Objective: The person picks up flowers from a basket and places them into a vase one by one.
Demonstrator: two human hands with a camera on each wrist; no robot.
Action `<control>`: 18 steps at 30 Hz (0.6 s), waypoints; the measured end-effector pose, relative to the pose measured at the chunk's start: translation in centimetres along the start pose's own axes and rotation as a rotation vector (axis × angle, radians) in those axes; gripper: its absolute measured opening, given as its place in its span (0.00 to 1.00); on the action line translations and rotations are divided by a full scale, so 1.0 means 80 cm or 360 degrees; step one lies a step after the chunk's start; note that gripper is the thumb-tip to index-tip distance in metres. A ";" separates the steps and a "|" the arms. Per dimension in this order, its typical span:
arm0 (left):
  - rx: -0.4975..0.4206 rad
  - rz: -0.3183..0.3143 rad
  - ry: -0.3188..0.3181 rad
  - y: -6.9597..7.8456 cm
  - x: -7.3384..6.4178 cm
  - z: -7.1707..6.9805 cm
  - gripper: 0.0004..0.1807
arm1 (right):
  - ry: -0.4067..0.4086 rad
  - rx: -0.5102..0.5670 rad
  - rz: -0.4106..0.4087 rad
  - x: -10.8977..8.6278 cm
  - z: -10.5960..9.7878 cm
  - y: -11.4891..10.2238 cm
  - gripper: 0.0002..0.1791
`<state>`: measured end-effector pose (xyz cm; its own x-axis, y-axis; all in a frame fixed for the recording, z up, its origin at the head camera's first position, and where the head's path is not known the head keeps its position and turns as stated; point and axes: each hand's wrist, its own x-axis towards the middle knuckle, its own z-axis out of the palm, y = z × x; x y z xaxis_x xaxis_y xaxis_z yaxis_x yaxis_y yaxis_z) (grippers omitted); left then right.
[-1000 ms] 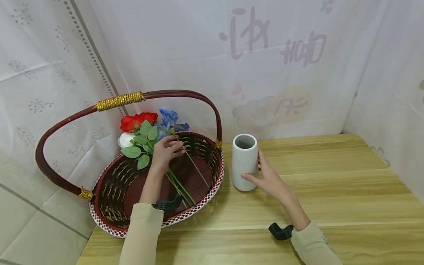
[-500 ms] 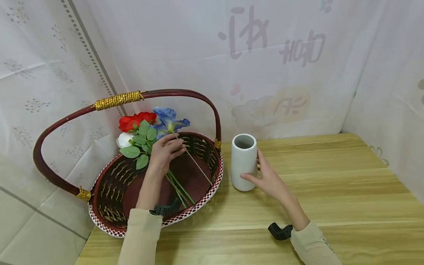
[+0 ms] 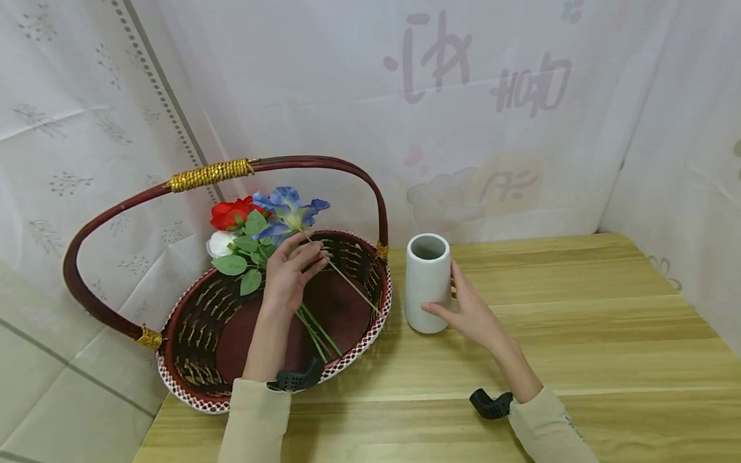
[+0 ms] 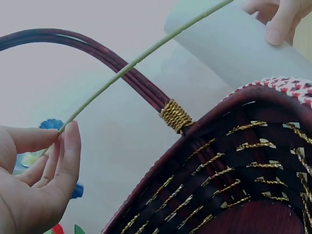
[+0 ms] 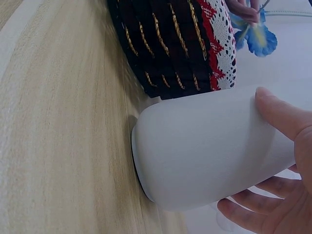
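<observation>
left hand's got the blue flower pinched between its fingers up near the top, over the basket. stem slants right and near, end by the basket's right rim. white vase stands upright right of that on the worktop, right hand gripping it.

On the table, you have the basket at eleven o'clock and the vase near twelve, just beside the basket's three o'clock side. In the basket lies the flower bunch, heads to eleven, stem ends to five. Above is the single flower in your left hand. Your right hand is at the vase's four o'clock.
</observation>
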<state>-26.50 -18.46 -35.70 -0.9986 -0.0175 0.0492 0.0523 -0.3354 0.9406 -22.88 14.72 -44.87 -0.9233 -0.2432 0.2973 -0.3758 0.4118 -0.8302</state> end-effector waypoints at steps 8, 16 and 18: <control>-0.0106 0.0059 0.0041 0.001 -0.008 0.007 0.22 | 0.0004 -0.0003 0.0003 0.000 -0.001 0.001 0.58; -0.0201 0.0136 0.0086 -0.002 -0.020 0.016 0.25 | 0.0008 -0.0008 0.0016 0.000 -0.001 -0.002 0.58; -0.0231 0.0148 0.0101 -0.003 -0.023 0.018 0.26 | 0.0008 -0.0011 0.0015 0.000 -0.001 -0.001 0.59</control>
<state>-24.70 -16.96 -35.52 -0.9878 -0.1127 0.1078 0.1481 -0.4622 0.8743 -22.87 14.73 -44.74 -0.9271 -0.2351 0.2920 -0.3679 0.4202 -0.8295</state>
